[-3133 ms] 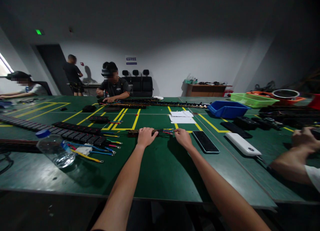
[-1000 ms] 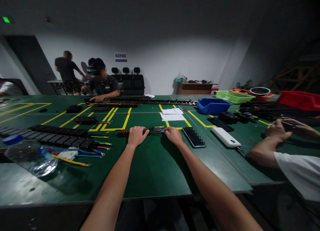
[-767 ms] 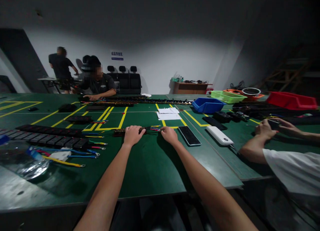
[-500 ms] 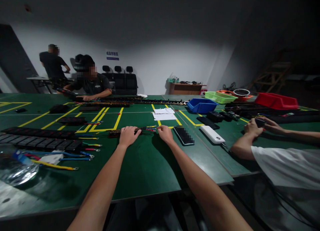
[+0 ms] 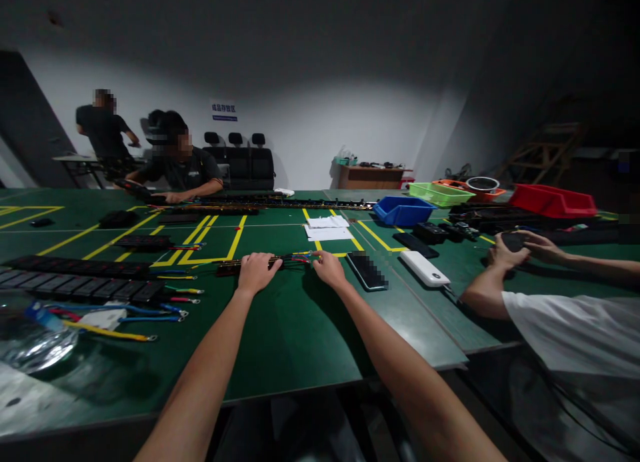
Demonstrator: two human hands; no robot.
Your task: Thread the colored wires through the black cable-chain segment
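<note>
A dark bar-shaped part with coloured wires at its right end lies on the green table. My left hand rests curled over the bar's middle, fingers wrapped on it. My right hand sits just right of the wire ends, fingers curled down at the wires; whether it pinches one is hidden.
A phone and white power bank lie to the right. A co-worker's hands hold a dark object at far right. Rows of black parts, loose wires, a plastic bottle, papers and a blue bin surround me.
The camera has swung to the right, shifting everything leftward in view. My hands have stayed on the bar and its wires. The co-worker's hands have drawn closer together.
</note>
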